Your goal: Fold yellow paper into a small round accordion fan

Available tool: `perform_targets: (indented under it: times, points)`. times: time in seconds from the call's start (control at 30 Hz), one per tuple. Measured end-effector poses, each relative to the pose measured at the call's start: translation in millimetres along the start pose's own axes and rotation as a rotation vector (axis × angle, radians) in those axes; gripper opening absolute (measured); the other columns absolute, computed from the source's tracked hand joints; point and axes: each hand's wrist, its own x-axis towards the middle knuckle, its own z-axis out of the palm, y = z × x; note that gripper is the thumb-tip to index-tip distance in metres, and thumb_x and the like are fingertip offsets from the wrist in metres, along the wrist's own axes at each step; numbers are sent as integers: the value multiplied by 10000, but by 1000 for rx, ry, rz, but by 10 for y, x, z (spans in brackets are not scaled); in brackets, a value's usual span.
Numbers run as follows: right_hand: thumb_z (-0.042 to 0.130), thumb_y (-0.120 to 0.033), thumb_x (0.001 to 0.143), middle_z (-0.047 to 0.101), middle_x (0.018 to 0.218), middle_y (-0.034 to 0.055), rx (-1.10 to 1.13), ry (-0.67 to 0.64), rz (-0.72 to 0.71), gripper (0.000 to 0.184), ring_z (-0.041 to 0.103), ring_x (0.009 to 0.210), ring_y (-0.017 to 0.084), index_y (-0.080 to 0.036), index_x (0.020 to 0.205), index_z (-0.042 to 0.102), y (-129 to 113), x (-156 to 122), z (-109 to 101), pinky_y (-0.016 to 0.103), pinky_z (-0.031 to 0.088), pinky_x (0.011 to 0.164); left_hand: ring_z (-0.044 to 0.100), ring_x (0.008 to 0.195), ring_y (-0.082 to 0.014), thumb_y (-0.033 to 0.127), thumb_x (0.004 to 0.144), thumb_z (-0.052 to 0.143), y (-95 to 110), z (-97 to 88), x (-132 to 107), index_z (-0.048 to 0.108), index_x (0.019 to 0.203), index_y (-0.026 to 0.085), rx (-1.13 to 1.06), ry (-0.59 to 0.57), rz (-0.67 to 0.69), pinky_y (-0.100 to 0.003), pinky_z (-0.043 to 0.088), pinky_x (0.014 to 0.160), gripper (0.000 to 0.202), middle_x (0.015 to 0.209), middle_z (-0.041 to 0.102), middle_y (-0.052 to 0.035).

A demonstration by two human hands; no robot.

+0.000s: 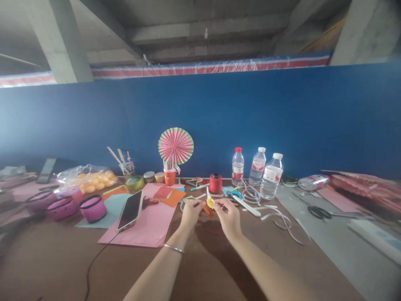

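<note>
My left hand (193, 210) is closed in a pinch left of a small yellow paper flower (210, 203); what its fingertips hold is too small to make out. My right hand (228, 214) pinches the flower's right edge between thumb and fingers. Below the flower an orange paper piece (208, 210) shows between the hands. Just behind them stands a red spool (216, 184). Right of my right hand lie a white stick-like tool (247, 205) and curled white paper strips (283, 219).
Water bottles (271, 177) stand at the back right; scissors (322, 212) lie farther right. On the left are a phone (130, 210) with a cable, pink paper (150, 232), pink round containers (93, 208) and a bag of yellow balls (97, 180). A paper fan (176, 146) rises from an orange cup (170, 177).
</note>
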Motion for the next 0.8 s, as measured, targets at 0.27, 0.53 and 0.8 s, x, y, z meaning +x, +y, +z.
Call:
perform_targets:
  times: [0.27,0.53,0.8]
  points:
    - [623,-415,640,647,595,33,283,-22,399,289,568,559,171,-143,712,689,9,-149,249,245,407,500,599,602,-144,203,616,615,48,54,-71,675,809,137,-46,-28,-26,-240,471,582,213,667,662,-30]
    - [647,-401,590,628,585,23,337,36,401,260,544,553,155,-149,652,663,212,-26,177,241,395,511,619,610,-161,256,629,638,59,92,-46,699,788,150,-119,-169,-76,-274,491,631,201,661,679,-32]
    - [642,-338,595,605,570,-3,337,33,382,173,519,561,138,-165,597,644,293,0,167,249,389,565,632,688,-157,288,610,682,-34,105,-26,670,822,135,-228,-166,-109,-282,493,738,262,736,684,-40]
